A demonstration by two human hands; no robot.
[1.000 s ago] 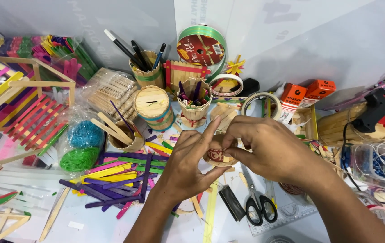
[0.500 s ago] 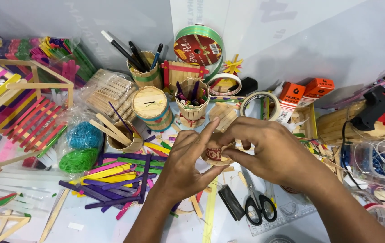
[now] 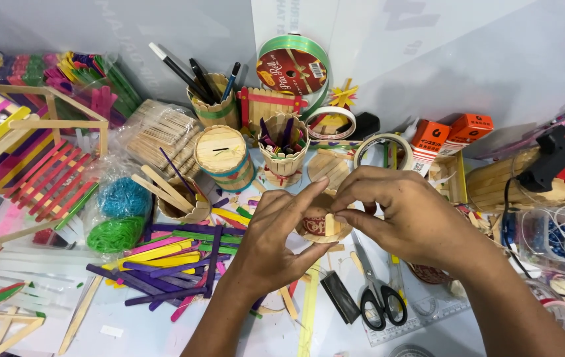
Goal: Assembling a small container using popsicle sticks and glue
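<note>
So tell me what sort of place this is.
Probably a craft table for ice-cream-stick models. Loose coloured sticks, a glue gun and scissors lie about, and the left hand and right hand hold a small cup clad in sticks.

A white worktable (image 3: 24, 264) is filling the lower part of the head view, its surface showing only in bare patches at the left and along the near edge. Behind it, a pale grey wall (image 3: 130, 33) is running across the top of the picture, smooth and plain. A lighter white panel (image 3: 388, 46) is leaning or standing against that wall in the middle, and faint mirrored lettering is showing on both surfaces. Even, soft light is falling from above, casting only weak shadows on the tabletop. No floor or window is coming into view.
</note>
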